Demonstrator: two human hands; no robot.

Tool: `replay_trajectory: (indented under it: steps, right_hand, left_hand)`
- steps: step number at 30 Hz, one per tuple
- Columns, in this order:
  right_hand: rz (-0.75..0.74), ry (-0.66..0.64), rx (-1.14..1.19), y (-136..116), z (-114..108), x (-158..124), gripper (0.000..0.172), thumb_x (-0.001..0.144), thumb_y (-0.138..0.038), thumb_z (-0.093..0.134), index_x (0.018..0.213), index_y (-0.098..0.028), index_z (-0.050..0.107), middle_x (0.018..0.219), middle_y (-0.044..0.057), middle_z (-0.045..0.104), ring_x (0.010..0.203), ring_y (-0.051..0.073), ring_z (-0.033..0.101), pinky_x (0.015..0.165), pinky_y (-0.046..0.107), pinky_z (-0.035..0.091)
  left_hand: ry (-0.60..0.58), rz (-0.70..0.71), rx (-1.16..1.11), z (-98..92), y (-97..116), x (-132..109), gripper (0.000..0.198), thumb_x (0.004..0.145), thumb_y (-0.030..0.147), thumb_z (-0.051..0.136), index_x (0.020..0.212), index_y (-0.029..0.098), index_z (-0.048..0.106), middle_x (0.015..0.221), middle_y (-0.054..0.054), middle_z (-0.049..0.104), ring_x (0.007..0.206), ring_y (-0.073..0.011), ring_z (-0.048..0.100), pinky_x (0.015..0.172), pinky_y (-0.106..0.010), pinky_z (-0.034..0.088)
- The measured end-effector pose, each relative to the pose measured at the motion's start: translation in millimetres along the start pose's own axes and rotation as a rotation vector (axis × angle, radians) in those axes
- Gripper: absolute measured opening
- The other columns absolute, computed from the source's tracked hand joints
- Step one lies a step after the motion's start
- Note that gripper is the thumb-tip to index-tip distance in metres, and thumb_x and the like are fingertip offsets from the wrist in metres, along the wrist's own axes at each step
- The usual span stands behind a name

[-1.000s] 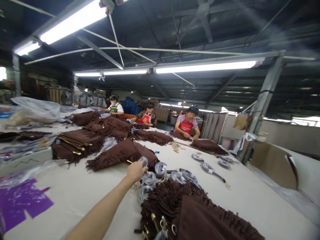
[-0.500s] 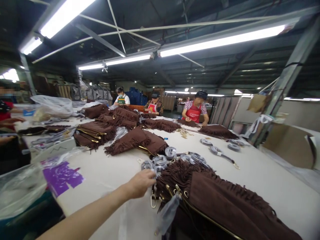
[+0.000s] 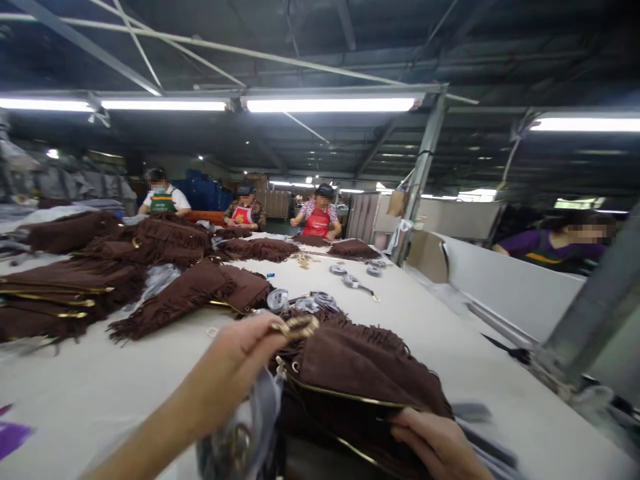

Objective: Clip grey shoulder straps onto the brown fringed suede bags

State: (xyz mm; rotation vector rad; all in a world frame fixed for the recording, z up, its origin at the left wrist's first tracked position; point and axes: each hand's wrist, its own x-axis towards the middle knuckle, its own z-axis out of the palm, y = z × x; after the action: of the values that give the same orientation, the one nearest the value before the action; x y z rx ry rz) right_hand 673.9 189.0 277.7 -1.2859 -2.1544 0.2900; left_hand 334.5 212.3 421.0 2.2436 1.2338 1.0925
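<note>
Our right hand (image 3: 435, 437) had joined, fingers pinching the fringed bag (image 3: 360, 363) — so we worked two-handed, left hand (image 3: 237, 353) closed on gold hardware (image 3: 301, 327).

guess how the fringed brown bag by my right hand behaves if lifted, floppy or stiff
The brown bag would probably sag, since it shows soft creases. Its fringe would likely swing, being loose, thin strands.

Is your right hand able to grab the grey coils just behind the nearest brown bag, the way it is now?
Probably not straight away: the right hand seems busy holding the edge of the nearest brown bag, and that bag lies between it and the grey coils.
</note>
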Motion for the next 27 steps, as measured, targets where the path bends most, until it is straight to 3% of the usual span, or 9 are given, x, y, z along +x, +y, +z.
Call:
replay_trajectory:
  steps: [1,3,6,8,15,22,27]
  right_hand:
    - [0.022,0.004,0.026,-3.7,-3.1,2.8,0.025,0.095,-0.032,0.046,0.077,-0.025,0.063,0.069,-0.002,0.068,0.063,0.015,0.064,0.061,0.021,0.047]
    - [0.058,0.032,0.046,-10.8,-8.1,6.0,0.027,0.093,-0.032,0.046,0.07,-0.023,0.058,0.065,-0.002,0.065,0.061,0.015,0.06,0.058,0.021,0.043]
    - [0.071,0.034,0.1,-20.5,-14.1,6.6,0.029,0.092,-0.032,0.047,0.066,-0.022,0.055,0.063,-0.003,0.06,0.059,0.013,0.055,0.057,0.021,0.039]
    - [0.085,0.032,0.153,-26.1,-17.7,6.6,0.027,0.091,-0.029,0.049,0.067,-0.021,0.057,0.063,-0.004,0.06,0.059,0.013,0.054,0.059,0.021,0.038]
    - [0.155,0.1,0.235,-35.5,-19.1,10.3,0.024,0.088,-0.025,0.053,0.064,-0.02,0.058,0.06,-0.004,0.059,0.057,0.012,0.051,0.057,0.021,0.036]
    - [0.13,0.097,0.236,-38.2,-18.4,9.1,0.024,0.086,-0.021,0.055,0.062,-0.02,0.059,0.059,-0.004,0.061,0.056,0.011,0.053,0.057,0.021,0.036]
    - [0.106,0.07,0.232,-38.7,-18.6,9.6,0.021,0.085,-0.019,0.056,0.065,-0.02,0.062,0.06,-0.005,0.063,0.057,0.011,0.054,0.057,0.02,0.036]
  left_hand:
    - [-0.146,0.011,-0.02,18.4,18.8,-3.7,0.031,0.096,0.04,0.04,0.077,0.023,0.057,0.073,0.003,0.063,0.068,-0.015,0.057,0.062,-0.023,0.039]
    - [-0.307,-0.017,0.078,65.9,39.8,-9.8,0.026,0.095,0.032,0.043,0.076,0.022,0.057,0.079,0.001,0.067,0.073,-0.0165,0.06,0.062,-0.025,0.037]
    - [-0.356,-0.076,0.274,132.7,37.1,-10.5,0.021,0.096,0.024,0.041,0.087,0.021,0.06,0.089,-0.004,0.07,0.082,-0.0205,0.065,0.066,-0.028,0.038]
    - [-0.322,-0.107,0.339,157.7,27.7,-7.2,0.025,0.099,0.023,0.037,0.091,0.02,0.06,0.091,-0.005,0.071,0.085,-0.0216,0.067,0.068,-0.028,0.039]
    - [-0.226,-0.146,0.344,173.1,19.9,-8.9,0.026,0.099,0.021,0.036,0.086,0.021,0.059,0.086,-0.004,0.071,0.082,-0.0207,0.067,0.065,-0.028,0.038]
    - [-0.158,-0.076,0.334,189.3,12.8,-12.5,0.028,0.097,0.019,0.034,0.085,0.021,0.059,0.086,-0.005,0.07,0.082,-0.0199,0.067,0.067,-0.027,0.041]
    - [-0.143,-0.127,0.332,190.8,12.1,-10.3,0.027,0.097,0.02,0.036,0.087,0.021,0.061,0.087,-0.005,0.071,0.084,-0.0213,0.068,0.07,-0.027,0.043]
